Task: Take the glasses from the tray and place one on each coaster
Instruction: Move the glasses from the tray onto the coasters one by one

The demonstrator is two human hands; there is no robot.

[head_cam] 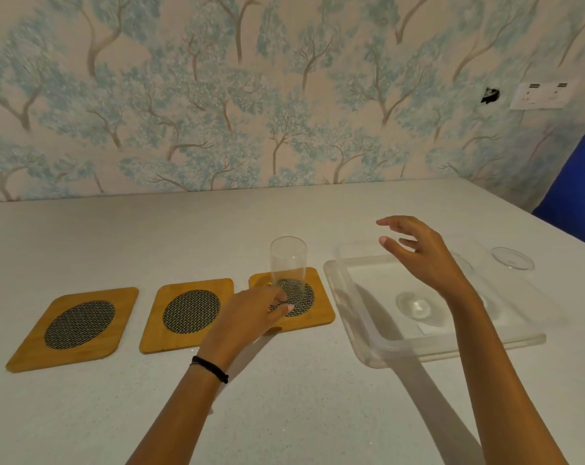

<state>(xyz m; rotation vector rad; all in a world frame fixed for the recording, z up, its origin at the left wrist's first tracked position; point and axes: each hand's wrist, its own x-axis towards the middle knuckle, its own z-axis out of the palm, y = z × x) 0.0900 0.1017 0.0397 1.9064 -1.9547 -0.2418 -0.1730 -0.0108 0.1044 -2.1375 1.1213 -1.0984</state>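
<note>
Three wooden coasters with dark mesh centres lie in a row: the left coaster [76, 325], the middle coaster [189, 312] and the right coaster [321, 313]. A clear glass [287, 263] stands upright on the right coaster. My left hand [247, 317] is low beside the glass's base, fingers loosely apart, fingertips at its foot. To the right lies a clear plastic tray [346, 307] holding two more glasses, one near the middle [415, 305] and one at the far right [512, 260]. My right hand [422, 253] hovers over the tray, fingers spread, holding nothing.
Everything rests on a white table [284, 397] against a wall papered with trees. A blue chair back [576, 196] stands past the table's right edge. A wall socket [539, 95] is at the upper right.
</note>
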